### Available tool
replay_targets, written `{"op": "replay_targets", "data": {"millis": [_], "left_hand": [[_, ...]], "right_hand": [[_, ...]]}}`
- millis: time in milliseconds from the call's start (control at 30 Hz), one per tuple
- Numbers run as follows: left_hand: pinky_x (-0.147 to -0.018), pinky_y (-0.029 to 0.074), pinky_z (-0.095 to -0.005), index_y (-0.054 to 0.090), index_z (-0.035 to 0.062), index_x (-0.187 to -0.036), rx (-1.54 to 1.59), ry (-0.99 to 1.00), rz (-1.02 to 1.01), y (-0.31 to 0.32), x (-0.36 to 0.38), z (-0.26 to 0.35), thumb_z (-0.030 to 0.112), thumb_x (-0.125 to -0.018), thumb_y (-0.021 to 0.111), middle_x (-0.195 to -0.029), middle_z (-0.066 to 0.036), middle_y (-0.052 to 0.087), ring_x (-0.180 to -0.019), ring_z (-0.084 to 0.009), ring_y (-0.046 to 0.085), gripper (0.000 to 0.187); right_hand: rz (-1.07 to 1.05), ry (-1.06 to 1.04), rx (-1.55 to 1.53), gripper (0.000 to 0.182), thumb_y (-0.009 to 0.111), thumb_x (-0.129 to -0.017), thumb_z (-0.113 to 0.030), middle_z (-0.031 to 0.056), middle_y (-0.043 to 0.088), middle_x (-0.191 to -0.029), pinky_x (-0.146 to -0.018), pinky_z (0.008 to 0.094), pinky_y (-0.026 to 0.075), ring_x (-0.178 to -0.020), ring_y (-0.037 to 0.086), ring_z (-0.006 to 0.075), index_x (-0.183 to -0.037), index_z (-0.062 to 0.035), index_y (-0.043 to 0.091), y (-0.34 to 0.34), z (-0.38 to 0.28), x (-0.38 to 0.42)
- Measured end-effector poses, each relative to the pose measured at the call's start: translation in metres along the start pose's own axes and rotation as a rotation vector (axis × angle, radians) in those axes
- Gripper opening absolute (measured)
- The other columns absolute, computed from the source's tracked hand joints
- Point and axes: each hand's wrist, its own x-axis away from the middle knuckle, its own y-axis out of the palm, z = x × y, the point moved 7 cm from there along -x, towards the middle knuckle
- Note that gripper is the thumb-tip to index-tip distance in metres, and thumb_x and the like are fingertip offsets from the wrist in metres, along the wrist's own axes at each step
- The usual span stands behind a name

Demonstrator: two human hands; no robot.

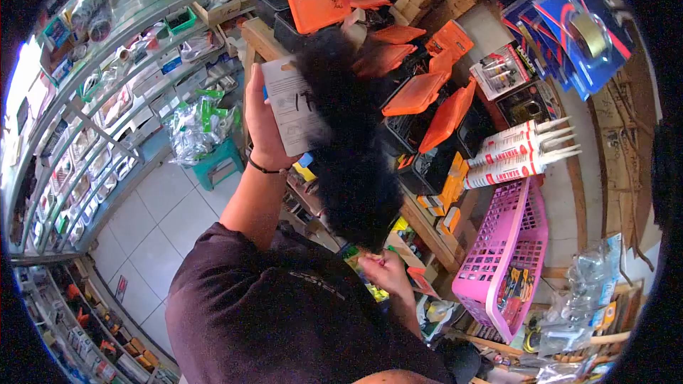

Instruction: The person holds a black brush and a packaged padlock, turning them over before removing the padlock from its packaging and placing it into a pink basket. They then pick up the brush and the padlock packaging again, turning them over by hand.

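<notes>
Head view: outstretched left hand (269, 124) holds a card (290, 115).

Left hand (267, 128) raised, right hand (388, 274) lower, curled

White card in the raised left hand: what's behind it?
A sliver of blue shows at its left edge, beside the left hand. Whatever else lies behind the card, including any fingers, is covered.

Toward ten o'clock, the left hand (267, 128) grips a white card (290, 117) marked in black; a black fluffy mass (356, 149) fills the middle. Toward five, the right hand (386, 272) curls at its lower end, hold unclear. Orange-lidded boxes (416, 94) sit at one, sealant tubes (506, 158) three, a pink basket (467, 286) four
</notes>
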Motion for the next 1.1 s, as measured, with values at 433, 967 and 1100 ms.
{"op": "replay_targets", "data": {"millis": [433, 967, 1100], "left_hand": [[-0.088, 0.038, -0.0382, 0.042, 0.0027, -0.116, -0.069, -0.093, -0.122, 0.001, 0.004, -0.002, 0.052, -0.081, 0.033, -0.116, -0.016, 0.045, -0.105, -0.0284, 0.046, 0.061], [-0.084, 0.036, -0.0544, 0.027, 0.0028, -0.125, 0.083, -0.065, 0.135, -0.024, 0.006, -0.011, 0.053, -0.081, 0.030, -0.122, -0.019, 0.039, -0.105, -0.0388, 0.044, 0.067], [-0.088, 0.032, -0.0540, 0.026, 0.0046, -0.126, 0.147, -0.191, -0.204, -0.041, 0.001, -0.017, 0.058, -0.075, 0.039, -0.121, -0.020, 0.039, -0.106, -0.0367, 0.043, 0.075]], "right_hand": [[-0.034, 0.135, 0.363, 0.031, 0.061, -0.075, -0.026, -0.0002, 0.050, -0.054, -0.044, 0.0246, 0.035, -0.048, 0.043, 0.0074, -0.062, 0.0012, 0.056, 0.015, -0.009, -0.002], [0.027, 0.272, 0.199, 0.027, 0.060, -0.075, -0.022, 0.0008, 0.057, -0.067, -0.051, 0.0238, 0.040, -0.058, 0.048, 0.0073, -0.083, 0.0042, 0.061, 0.019, 0.013, 0.001], [0.118, 0.301, 0.239, 0.026, 0.061, -0.075, -0.022, -0.0020, 0.052, -0.060, -0.047, 0.0227, 0.037, -0.054, 0.047, 0.0069, -0.079, 0.0035, 0.061, 0.017, 0.021, -0.001]]}}
